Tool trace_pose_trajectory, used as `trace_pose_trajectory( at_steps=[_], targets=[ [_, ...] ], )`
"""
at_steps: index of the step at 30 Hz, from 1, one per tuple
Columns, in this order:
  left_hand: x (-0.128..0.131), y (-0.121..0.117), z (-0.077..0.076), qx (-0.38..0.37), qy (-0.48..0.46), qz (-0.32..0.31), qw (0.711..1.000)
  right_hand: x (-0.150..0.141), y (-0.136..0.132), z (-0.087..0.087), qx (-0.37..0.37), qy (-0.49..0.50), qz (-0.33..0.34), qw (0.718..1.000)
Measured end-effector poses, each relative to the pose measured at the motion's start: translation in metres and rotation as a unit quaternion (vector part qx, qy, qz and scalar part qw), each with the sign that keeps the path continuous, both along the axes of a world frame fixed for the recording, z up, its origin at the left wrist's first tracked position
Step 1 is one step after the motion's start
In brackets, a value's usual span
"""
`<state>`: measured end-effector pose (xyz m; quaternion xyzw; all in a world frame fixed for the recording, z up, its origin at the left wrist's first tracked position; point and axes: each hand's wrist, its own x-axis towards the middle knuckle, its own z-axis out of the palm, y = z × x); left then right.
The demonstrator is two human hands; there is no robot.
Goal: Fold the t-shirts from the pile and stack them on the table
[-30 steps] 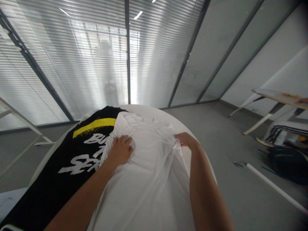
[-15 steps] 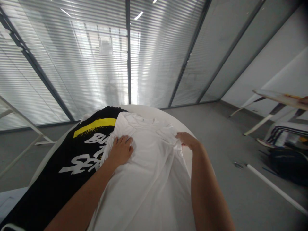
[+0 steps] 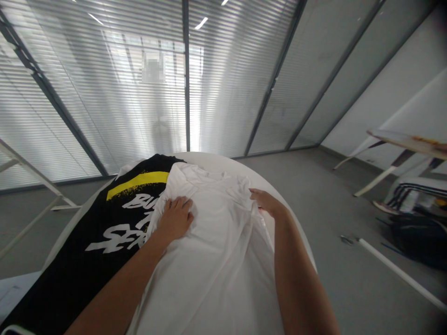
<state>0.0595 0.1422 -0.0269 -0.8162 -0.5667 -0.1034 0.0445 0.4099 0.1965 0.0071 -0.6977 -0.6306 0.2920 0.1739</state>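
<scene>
Slight inward shift of the right hand (image 3: pixel 267 203) along the upper right edge of the white T-shirt (image 3: pixel 213 265), fingers closed on a fold; mid-frame, left hand (image 3: pixel 176 219) flat on the cloth, fingers spread, beside a black printed T-shirt (image 3: pixel 70 274) on a round white table (image 3: pixel 223 159).

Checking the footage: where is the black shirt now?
Head view: the black shirt lies on the white table, left of the white shirt, which overlaps it.
</scene>
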Motion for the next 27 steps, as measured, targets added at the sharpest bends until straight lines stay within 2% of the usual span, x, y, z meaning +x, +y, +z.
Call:
trace_pose_trajectory(
  at_steps=[3, 6, 15, 22, 27],
  targets=[
    [0.0, 0.0, -0.001, -0.003, -0.005, -0.001, 1.0, -0.001, 0.005, -0.001, -0.004, 0.001, -0.034, 0.999],
    [0.0, 0.001, 0.0, -0.009, -0.009, -0.001, 1.0, -0.003, 0.006, -0.001, 0.017, 0.003, -0.038, 0.999],
    [0.001, -0.001, 0.002, -0.01, -0.011, 0.002, 1.0, -0.011, 0.004, 0.007, 0.038, 0.011, -0.002, 0.999],
    [0.0, -0.001, 0.002, -0.009, -0.014, 0.001, 1.0, -0.014, -0.002, 0.014, 0.054, 0.018, -0.027, 0.998],
    [0.0, 0.0, 0.002, -0.014, -0.012, 0.001, 1.0, -0.022, -0.003, 0.022, 0.042, 0.006, -0.014, 0.999]
  ],
)
